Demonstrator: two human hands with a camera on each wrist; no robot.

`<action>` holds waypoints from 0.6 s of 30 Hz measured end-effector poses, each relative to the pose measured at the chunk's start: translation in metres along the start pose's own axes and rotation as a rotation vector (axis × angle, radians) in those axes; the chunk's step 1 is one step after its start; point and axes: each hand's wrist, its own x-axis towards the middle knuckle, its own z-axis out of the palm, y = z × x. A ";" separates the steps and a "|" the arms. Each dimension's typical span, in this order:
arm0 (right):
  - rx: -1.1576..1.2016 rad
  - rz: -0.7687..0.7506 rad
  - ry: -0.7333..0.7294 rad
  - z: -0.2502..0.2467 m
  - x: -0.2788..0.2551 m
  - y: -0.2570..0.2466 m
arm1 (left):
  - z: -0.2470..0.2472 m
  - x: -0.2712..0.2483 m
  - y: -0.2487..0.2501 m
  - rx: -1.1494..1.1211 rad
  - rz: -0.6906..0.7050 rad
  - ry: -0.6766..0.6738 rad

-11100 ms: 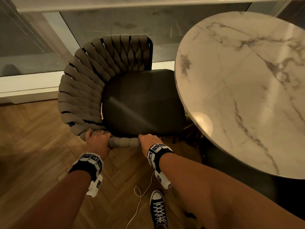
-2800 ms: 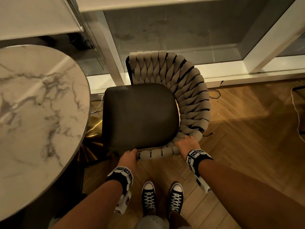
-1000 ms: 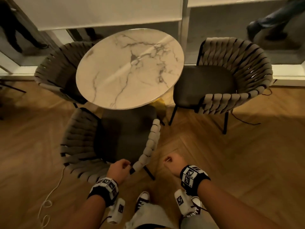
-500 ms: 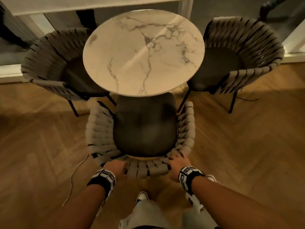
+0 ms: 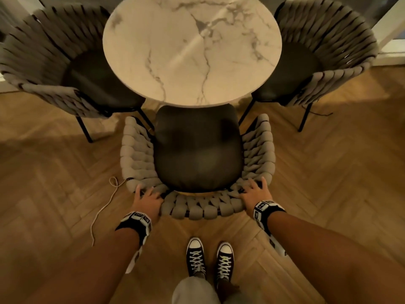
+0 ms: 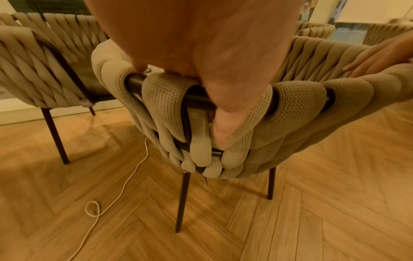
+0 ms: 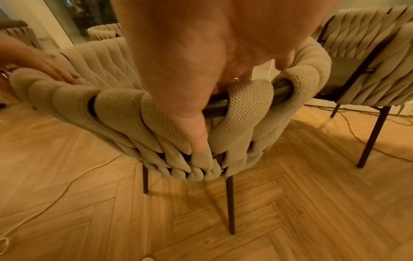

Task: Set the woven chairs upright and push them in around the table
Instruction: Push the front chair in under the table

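Three grey woven chairs stand upright around the round marble table (image 5: 190,47). The near chair (image 5: 198,150) faces the table, the front edge of its dark seat just under the tabletop. My left hand (image 5: 146,197) rests on the left bend of its backrest and my right hand (image 5: 255,190) on the right bend. Both lay spread, straight fingers over the top rim. In the wrist views each thumb (image 6: 225,127) (image 7: 196,137) runs down the woven outer face. The left chair (image 5: 43,62) and right chair (image 5: 324,40) sit tucked against the table.
A white cord (image 5: 103,207) loops across the herringbone wood floor left of the near chair. A thin dark cable (image 5: 317,113) trails by the right chair's legs. My two black sneakers (image 5: 208,260) stand just behind the chair. A white window frame (image 5: 392,29) is at the far right.
One second ago the near chair stood turned sideways; now it faces the table squarely. Both hands have spread out to the backrest's bends and their fingers have flattened.
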 end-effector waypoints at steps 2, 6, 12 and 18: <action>0.047 0.010 0.034 0.005 0.000 0.002 | 0.002 -0.001 0.004 -0.020 -0.022 0.031; 0.079 -0.011 0.072 0.011 -0.003 0.003 | 0.010 -0.006 0.015 -0.031 -0.081 0.058; 0.069 -0.016 0.022 0.016 -0.010 0.004 | 0.019 -0.016 0.021 -0.018 -0.072 0.078; 0.081 -0.011 0.015 0.033 -0.031 0.003 | 0.032 -0.043 0.039 -0.025 -0.048 0.122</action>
